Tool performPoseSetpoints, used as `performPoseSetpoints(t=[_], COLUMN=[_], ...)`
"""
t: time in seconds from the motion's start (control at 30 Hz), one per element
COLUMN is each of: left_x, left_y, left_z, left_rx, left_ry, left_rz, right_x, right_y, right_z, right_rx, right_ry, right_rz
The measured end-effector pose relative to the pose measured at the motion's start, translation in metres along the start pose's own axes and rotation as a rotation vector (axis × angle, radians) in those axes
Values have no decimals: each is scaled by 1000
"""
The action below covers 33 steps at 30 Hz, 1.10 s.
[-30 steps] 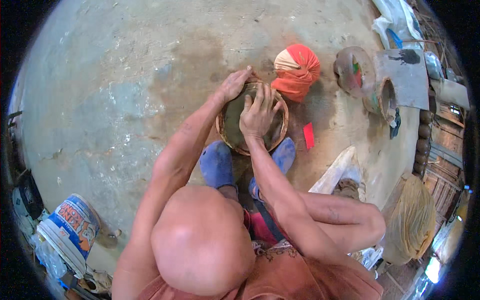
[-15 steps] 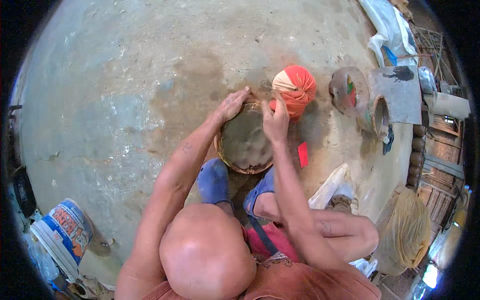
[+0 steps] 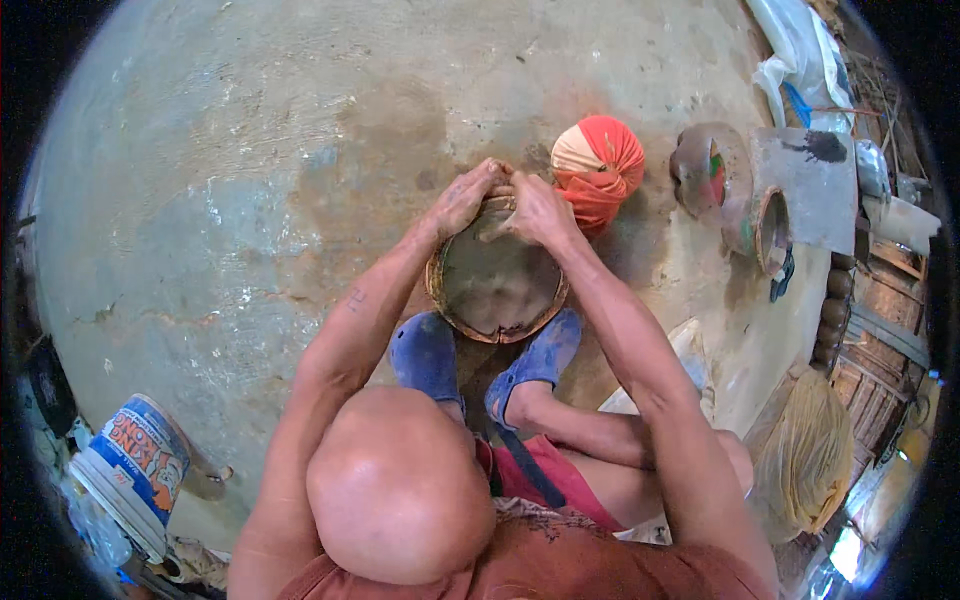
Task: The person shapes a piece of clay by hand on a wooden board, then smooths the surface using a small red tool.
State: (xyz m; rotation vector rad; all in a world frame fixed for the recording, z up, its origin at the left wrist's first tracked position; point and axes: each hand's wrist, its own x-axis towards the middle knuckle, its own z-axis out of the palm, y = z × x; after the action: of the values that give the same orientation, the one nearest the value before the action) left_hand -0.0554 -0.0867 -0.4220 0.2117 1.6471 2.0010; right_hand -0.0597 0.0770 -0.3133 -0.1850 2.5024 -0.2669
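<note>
A shallow round mould (image 3: 436, 290) with a worn brownish rim sits on the floor between my feet, filled with smooth grey-green wet clay (image 3: 500, 285). My left hand (image 3: 464, 200) is closed on the mould's far left rim. From the other side, my right hand (image 3: 541, 209) reaches over the far rim, its thumb lying above the clay. The fingertips of both hands meet at the far edge; what lies under them is hidden. A ball-shaped bundle in red and cream cloth (image 3: 600, 165) rests just beyond my right hand.
Blue clogs (image 3: 424, 352) flank the mould's near side. To the right are a rounded hollow vessel (image 3: 700, 170), a ring-shaped form (image 3: 772, 232) and a flat grey sheet (image 3: 815, 190). A cloth-covered bundle (image 3: 803, 455) stands lower right, a white-and-blue bucket (image 3: 132, 470) lower left.
My right hand has moved left and over the mould's far rim to meet my left hand. My right forearm has swung outward, and the small red piece on the floor is out of sight.
</note>
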Motion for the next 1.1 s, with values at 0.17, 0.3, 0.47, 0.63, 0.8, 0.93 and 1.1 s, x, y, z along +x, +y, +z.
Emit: performPoseSetpoints(t=[0.17, 0.3, 0.47, 0.63, 0.8, 0.93, 1.1], left_x=[6, 8, 18, 5, 4, 5, 16], left_y=[17, 25, 16, 18, 24, 29, 34], left_z=[12, 8, 11, 13, 12, 10, 25], left_rx=[83, 263, 217, 134, 194, 401, 437], left_ry=[30, 53, 37, 34, 18, 60, 11], left_rz=[57, 69, 47, -18, 49, 22, -25], right_x=[8, 13, 19, -25, -24, -16, -31], right_y=[10, -1, 20, 31, 17, 20, 49], right_z=[21, 13, 3, 25, 30, 24, 24], right_rx=[-15, 3, 86, 184, 182, 216, 244], right_ry=[153, 179, -71, 100, 147, 85, 43], right_rz=[110, 200, 203, 312, 415, 443, 430])
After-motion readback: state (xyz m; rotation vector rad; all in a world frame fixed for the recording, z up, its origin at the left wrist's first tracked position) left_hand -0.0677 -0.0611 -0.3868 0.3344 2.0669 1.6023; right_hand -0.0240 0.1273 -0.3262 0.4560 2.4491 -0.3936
